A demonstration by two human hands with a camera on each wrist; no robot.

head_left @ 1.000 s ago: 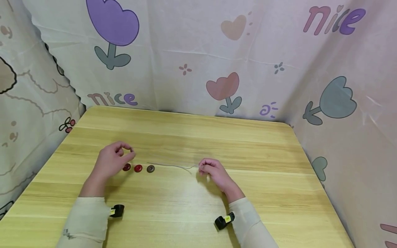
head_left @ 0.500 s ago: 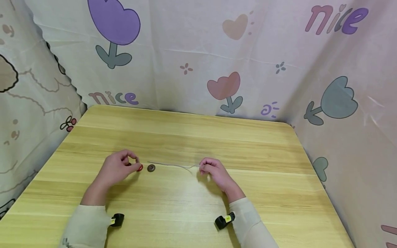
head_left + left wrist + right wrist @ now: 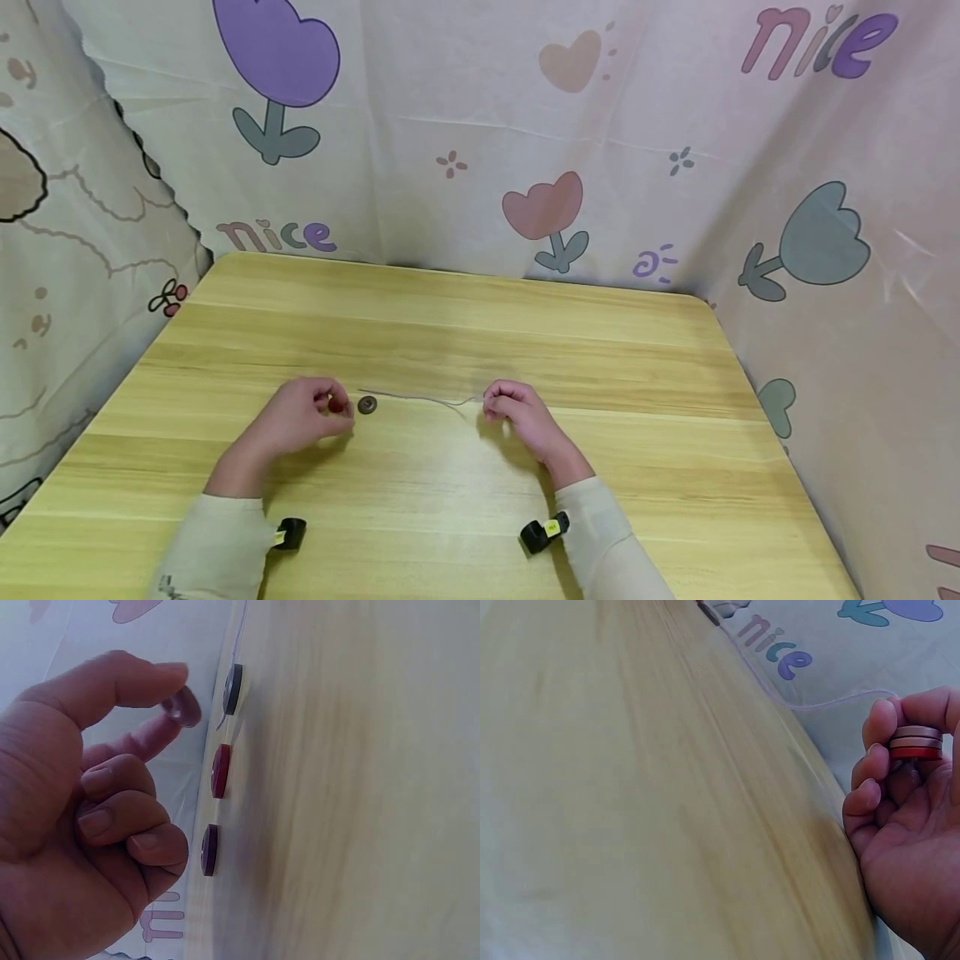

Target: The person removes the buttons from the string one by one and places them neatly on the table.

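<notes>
My left hand (image 3: 303, 412) pinches a brownish button (image 3: 182, 710) between thumb and forefinger, above the table, the other fingers curled. Beside it a row of three buttons stretches along the wood: a dark grey one (image 3: 234, 688), a red one (image 3: 220, 771) and a dark purple one (image 3: 209, 850). In the head view the left hand covers most of the row, leaving the grey-brown button plain to see. My right hand (image 3: 517, 412) grips a small stack of red and pinkish buttons (image 3: 916, 742) threaded on a thin pale cord (image 3: 420, 398), which trails left across the table.
The wooden table (image 3: 480, 517) has patterned cloth (image 3: 450, 100) hanging behind it and at both sides. Black wrist cameras (image 3: 291, 533) are strapped at each sleeve. The cord's loose end reaches close to the grey-brown button.
My left hand has moved right and a little towards the body, over the row of buttons, with the button held. The right hand and cord stay almost in place.
</notes>
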